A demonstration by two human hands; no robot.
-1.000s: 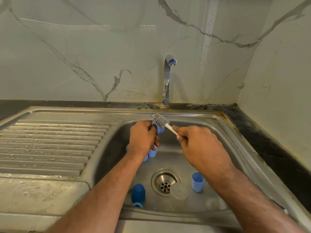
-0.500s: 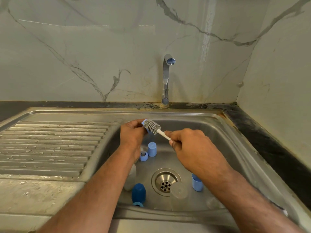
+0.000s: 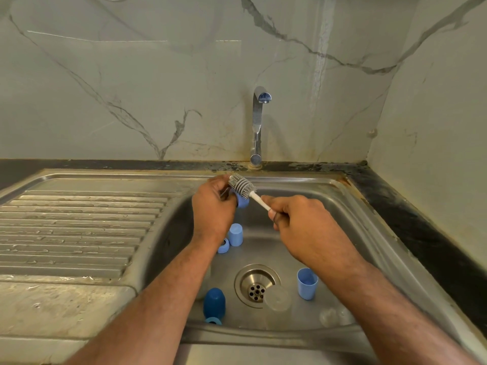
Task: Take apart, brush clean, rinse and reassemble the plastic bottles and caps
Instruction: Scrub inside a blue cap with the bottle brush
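Above the steel sink basin [image 3: 350,222], my left hand [image 3: 213,206] grips a small light-blue cap [image 3: 242,201]. My right hand [image 3: 297,222] holds the white handle of a grey bristle brush [image 3: 242,186], whose head lies against the cap's top. On the basin floor stand a light-blue cap [image 3: 235,234], a blue ring piece [image 3: 223,246], an open light-blue cup-shaped cap [image 3: 307,283] and a dark-blue domed cap [image 3: 214,304]. Two clear plastic pieces lie near the drain: a clear lid [image 3: 277,299] and another clear piece [image 3: 329,316]. A pale bottle [image 3: 204,285] is mostly hidden behind my left forearm.
The tap [image 3: 259,122] stands at the back of the sink, with no water running. A ribbed draining board [image 3: 79,227] lies to the left. The drain [image 3: 255,285] is in the basin's middle. A dark counter strip [image 3: 421,233] and marble walls close off the right and back.
The brush head slid left across the cap and has come back a little to the right. Both hands stay close together over the back of the basin.
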